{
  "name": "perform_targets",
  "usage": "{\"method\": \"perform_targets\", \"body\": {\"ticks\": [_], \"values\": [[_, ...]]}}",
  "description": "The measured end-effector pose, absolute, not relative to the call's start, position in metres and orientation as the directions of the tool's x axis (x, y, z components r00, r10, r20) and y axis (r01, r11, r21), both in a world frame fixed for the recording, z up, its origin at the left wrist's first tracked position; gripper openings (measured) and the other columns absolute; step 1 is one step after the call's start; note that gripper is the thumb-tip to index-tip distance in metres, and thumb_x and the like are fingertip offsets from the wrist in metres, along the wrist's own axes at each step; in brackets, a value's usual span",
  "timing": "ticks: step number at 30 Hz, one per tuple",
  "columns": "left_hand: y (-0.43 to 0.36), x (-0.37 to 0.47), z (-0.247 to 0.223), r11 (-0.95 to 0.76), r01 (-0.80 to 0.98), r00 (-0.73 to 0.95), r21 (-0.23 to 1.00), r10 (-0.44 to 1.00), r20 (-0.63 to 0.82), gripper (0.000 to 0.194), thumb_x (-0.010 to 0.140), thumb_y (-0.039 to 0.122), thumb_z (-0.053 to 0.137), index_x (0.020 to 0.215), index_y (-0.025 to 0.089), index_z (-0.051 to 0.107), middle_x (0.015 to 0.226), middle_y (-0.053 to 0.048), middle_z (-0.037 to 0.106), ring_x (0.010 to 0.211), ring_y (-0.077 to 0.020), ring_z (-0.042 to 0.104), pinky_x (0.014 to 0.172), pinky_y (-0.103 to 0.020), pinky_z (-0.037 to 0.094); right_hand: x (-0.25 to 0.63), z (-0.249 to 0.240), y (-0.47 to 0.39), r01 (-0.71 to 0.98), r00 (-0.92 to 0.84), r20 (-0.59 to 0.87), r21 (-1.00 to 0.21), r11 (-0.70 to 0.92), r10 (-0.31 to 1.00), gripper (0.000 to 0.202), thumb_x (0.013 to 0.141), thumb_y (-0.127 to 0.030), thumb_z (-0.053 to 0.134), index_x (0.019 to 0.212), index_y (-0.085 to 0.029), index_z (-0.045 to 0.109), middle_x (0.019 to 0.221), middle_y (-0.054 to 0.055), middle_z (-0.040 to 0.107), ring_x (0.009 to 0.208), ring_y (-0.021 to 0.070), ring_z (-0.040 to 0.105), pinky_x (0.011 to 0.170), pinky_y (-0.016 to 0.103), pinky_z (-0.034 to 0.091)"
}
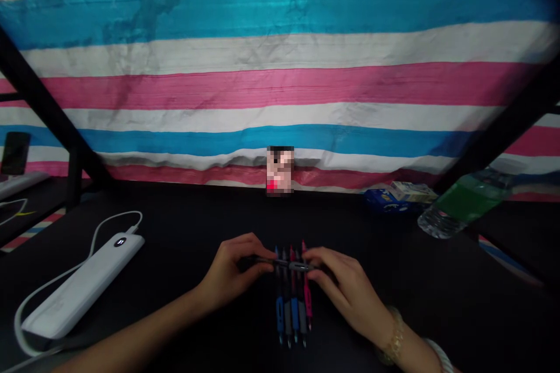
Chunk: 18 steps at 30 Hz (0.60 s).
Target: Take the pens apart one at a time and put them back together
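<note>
Right hand [343, 282], gold-coloured bracelet [396, 335] at wrist, and left hand [234, 265] — fingertips pinched together on opposite ends of one slim black-and-grey pen [300, 267], lower centre, crosswise over a row of blue, grey and pink pens [280, 310]. Black table [210, 207]. White oblong power bank [87, 285] — lower left.

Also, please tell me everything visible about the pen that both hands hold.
The pen is slim, with a dark part on the left and a grey part on the right; it looks like plastic. It is held roughly level, crosswise over the row of pens on the black table. The left hand pinches the dark part, the right hand the grey end. Whether it touches the pens below cannot be told.
</note>
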State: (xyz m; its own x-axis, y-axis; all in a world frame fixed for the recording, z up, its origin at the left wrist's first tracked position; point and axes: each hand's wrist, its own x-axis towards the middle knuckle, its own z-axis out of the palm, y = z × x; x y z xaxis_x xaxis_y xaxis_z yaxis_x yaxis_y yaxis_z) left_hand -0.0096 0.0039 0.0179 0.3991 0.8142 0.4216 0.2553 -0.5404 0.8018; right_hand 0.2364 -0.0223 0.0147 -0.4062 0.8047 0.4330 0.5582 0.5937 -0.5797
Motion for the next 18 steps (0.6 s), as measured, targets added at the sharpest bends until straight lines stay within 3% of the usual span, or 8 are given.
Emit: {"method": "perform_targets", "body": {"ticks": [2, 8, 11, 14, 18], "values": [[0.004, -0.010, 0.017, -0.535, 0.263, 0.378, 0.803, 0.823, 0.424, 0.012, 0.082, 0.023, 0.072, 0.092, 0.019, 0.076, 0.081, -0.006, 0.068, 0.073, -0.0167, 0.064, 0.066, -0.027, 0.049, 0.237, 0.014, -0.022, 0.568, -0.397, 0.434, -0.576, 0.588, 0.809, 0.009, 0.096, -0.026, 0.052, 0.102, -0.019, 0.055, 0.084, 0.003, 0.062, 0.072, 0.0166, 0.058, 0.067, 0.028, 0.044], [0.002, -0.009, 0.015, -0.554, 0.287, 0.358, 0.781, 0.818, 0.449, 0.012, 0.083, 0.024, 0.071, 0.092, 0.019, 0.077, 0.077, -0.005, 0.066, 0.069, -0.0162, 0.063, 0.063, -0.027, 0.049, 0.237, 0.012, -0.023, 0.650, -0.457, 0.422, -0.442, 0.618, 0.783, 0.023, 0.100, -0.027, 0.039, 0.084, -0.019, 0.054, 0.068, 0.001, 0.055, 0.062, 0.0165, 0.052, 0.060, 0.029, 0.036], [-0.001, -0.007, 0.012, -0.618, 0.272, 0.353, 0.738, 0.777, 0.521, 0.013, 0.083, 0.020, 0.070, 0.095, 0.020, 0.076, 0.077, -0.004, 0.065, 0.068, -0.0150, 0.063, 0.061, -0.025, 0.049, 0.234, 0.012, -0.025, 0.663, -0.467, 0.393, -0.437, 0.608, 0.792, 0.034, 0.101, -0.027, 0.034, 0.070, -0.021, 0.045, 0.061, -0.001, 0.046, 0.056, 0.0148, 0.046, 0.056, 0.029, 0.031], [-0.004, -0.007, 0.009, -0.722, 0.268, 0.357, 0.638, 0.689, 0.631, 0.021, 0.086, 0.011, 0.064, 0.102, 0.020, 0.074, 0.079, -0.005, 0.065, 0.068, -0.0141, 0.063, 0.060, -0.024, 0.050, 0.229, 0.012, -0.029, 0.617, -0.444, 0.342, -0.553, 0.560, 0.828, 0.038, 0.102, -0.029, 0.029, 0.065, -0.022, 0.036, 0.059, -0.003, 0.040, 0.054, 0.0135, 0.042, 0.056, 0.028, 0.028], [-0.008, -0.010, 0.007, -0.827, 0.312, 0.361, 0.469, 0.559, 0.747, 0.034, 0.085, 0.001, 0.059, 0.108, 0.022, 0.071, 0.080, -0.004, 0.069, 0.070, -0.0142, 0.065, 0.062, -0.025, 0.049, 0.223, 0.014, -0.033, 0.479, -0.374, 0.137, -0.819, 0.317, 0.917, 0.045, 0.102, -0.044, 0.027, 0.063, -0.022, 0.034, 0.058, -0.004, 0.034, 0.052, 0.0119, 0.034, 0.053, 0.027, 0.027]]}}
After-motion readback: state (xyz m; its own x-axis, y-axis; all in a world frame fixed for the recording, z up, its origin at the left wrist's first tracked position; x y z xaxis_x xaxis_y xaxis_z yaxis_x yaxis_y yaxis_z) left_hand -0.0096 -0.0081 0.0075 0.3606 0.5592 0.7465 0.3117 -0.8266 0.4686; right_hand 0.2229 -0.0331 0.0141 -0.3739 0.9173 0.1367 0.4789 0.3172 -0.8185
